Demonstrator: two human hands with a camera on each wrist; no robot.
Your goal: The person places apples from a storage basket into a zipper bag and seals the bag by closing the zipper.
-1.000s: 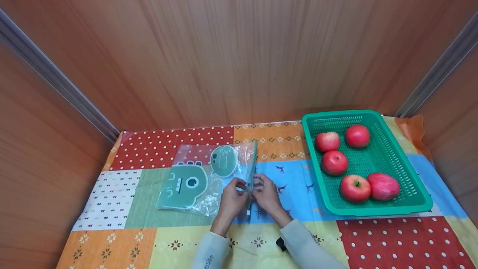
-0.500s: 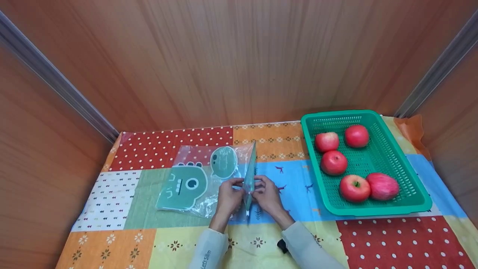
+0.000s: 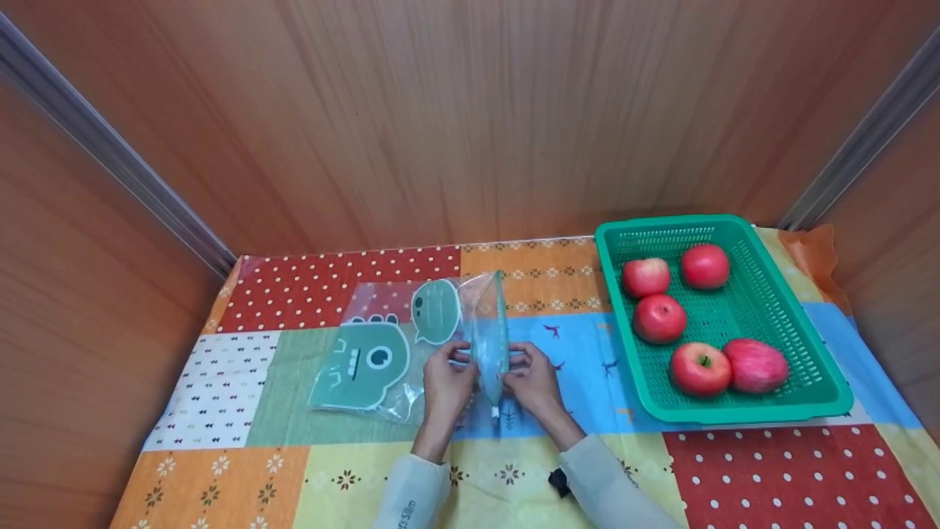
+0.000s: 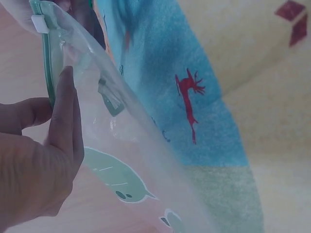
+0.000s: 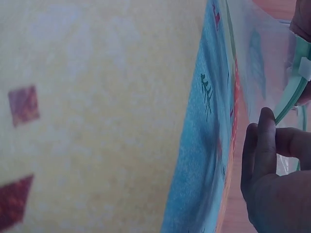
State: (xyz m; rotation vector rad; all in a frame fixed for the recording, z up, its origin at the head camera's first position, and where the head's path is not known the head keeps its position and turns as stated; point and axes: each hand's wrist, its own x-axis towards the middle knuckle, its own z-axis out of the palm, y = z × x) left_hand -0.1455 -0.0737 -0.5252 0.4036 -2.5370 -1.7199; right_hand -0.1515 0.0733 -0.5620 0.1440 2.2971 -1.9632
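A patchwork tablecloth [image 3: 389,470] stretches below a wood-grain panel. Taking the hands as centre, with 12 o'clock away from the person, a green perforated plastic basket [image 3: 742,416] sits at about 2 o'clock. A clear zip bag [image 3: 404,345] printed with a one-eyed green monster lies toward 10 o'clock, its mouth parted between the hands. The left hand [image 3: 448,378] pinches the mouth's 9 o'clock edge; the right hand [image 3: 534,378] pinches its 3 o'clock edge, fingers against thumb. Five red apples [image 3: 659,319] rest inside the basket. The white zipper slider [image 3: 495,411] is at the mouth's 6 o'clock end.
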